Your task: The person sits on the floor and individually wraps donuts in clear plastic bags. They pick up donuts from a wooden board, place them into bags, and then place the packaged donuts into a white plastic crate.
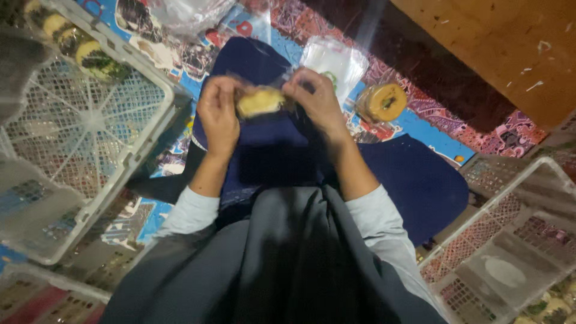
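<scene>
While the person sits on a patterned floor mat (420, 120), both hands are raised over the lap, above a dark blue cloth (264, 150). The left hand (219, 114) and right hand (315, 99) hold between them a small yellow pastry (259, 102) in a clear plastic wrapper (255, 84). Left fingers are curled shut on the wrapper's left end; right thumb and fingers are pinched on its right end. Whether the wrapper mouth is open or closed cannot be told: blur.

Surroundings: a white lattice plastic crate (90, 126) sits at the mat's left edge, with wrapped yellow-and-dark pastries (78, 51) in its far corner. A stack of empty clear bags (333, 60) lies just beyond the right hand. A wrapped round pastry (384, 102) lies on the mat to the right of the bags. A second lattice crate (516, 240) stands at the near right corner. A brown wooden board (510, 48) fills the far right.

Judgement on handling: the pastry looks soft, so the grip belongs on the film, not the pastry. Keeping it centred, with both pinches level and pulling outward evenly, should avoid crushing it or tearing the film.
</scene>
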